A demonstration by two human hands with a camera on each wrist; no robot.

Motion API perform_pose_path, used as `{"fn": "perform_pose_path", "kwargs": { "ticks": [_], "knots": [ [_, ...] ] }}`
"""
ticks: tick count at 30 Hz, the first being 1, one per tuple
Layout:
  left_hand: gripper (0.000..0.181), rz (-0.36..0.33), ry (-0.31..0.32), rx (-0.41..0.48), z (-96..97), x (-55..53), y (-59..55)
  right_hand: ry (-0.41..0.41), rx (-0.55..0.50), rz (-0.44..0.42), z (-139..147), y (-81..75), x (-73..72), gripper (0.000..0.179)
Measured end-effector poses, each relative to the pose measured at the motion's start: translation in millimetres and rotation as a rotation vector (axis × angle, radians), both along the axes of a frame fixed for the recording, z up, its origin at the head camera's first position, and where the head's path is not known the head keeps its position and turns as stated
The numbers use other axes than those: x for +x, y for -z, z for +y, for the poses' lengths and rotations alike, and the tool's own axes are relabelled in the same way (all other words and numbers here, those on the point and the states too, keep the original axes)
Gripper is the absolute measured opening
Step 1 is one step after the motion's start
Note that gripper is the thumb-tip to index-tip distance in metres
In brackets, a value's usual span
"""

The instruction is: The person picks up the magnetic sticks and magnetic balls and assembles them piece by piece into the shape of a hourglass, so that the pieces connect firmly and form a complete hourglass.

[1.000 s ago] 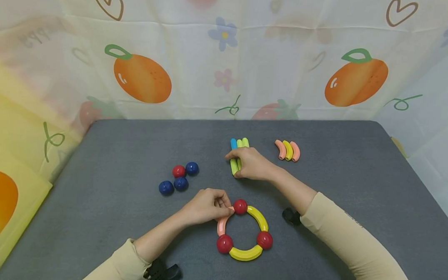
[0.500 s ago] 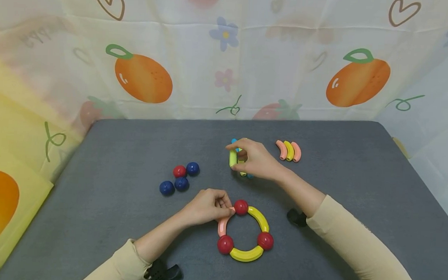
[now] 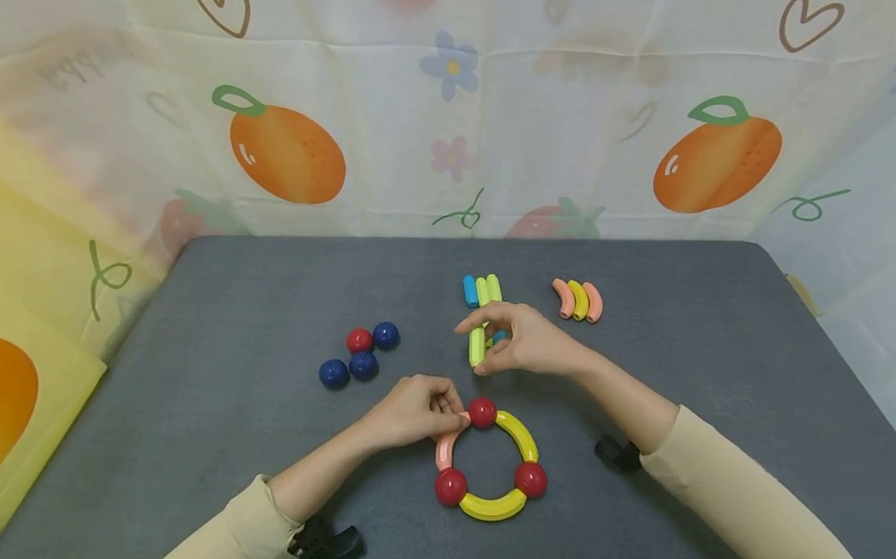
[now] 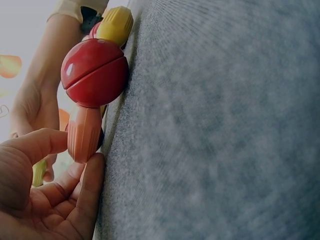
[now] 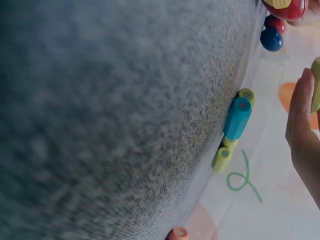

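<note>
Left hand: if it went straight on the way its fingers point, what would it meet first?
Most likely the red ball at the far end of the pink piece the left hand pinches; any gap is unclear.

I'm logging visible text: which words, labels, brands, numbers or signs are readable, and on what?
"ppy": faint lettering on the patterned cloth, upper left in the head view; blurred, so the reading is uncertain.
No other text is readable, including on the green stick in the right hand.
</note>
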State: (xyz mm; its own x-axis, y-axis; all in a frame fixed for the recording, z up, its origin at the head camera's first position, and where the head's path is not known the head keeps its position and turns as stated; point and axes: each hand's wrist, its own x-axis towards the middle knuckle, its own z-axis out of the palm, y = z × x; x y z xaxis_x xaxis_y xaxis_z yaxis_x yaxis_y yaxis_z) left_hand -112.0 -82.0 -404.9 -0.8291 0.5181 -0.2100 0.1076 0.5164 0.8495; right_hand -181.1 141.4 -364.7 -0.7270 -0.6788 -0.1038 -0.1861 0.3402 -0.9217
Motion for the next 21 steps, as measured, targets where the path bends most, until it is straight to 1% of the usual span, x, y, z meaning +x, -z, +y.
{"fn": "perform_pose_path", "kwargs": {
  "ticks": [3, 5, 12, 17, 21],
  "knots": [
    [0.012, 0.002, 0.001, 0.001, 0.2, -0.1, 0.0, -0.025, 0.015, -0.039, 1.4, 0.6, 2.6, 0.051],
    [0.012, 0.003, 0.000, 0.001, 0.4, 0.0, 0.0, -0.037, 0.039, -0.034, 2.3, 1.4, 3.6, 0.050],
    [0.012, 0.001, -0.001, -0.008, 0.3, 0.2, 0.7, -0.085, 0.112, 0.003, 6.4, 3.8, 7.7, 0.048],
    [0.011, -0.002, -0.007, -0.013, 0.3, 0.6, 0.3, -0.112, 0.131, 0.016, 6.6, 2.4, 12.5, 0.045],
    [0.012, -0.006, -0.008, -0.013, -0.1, 0.4, 0.2, -0.132, 0.154, 0.068, 5.3, 2.4, 15.4, 0.041]
  ]
}}
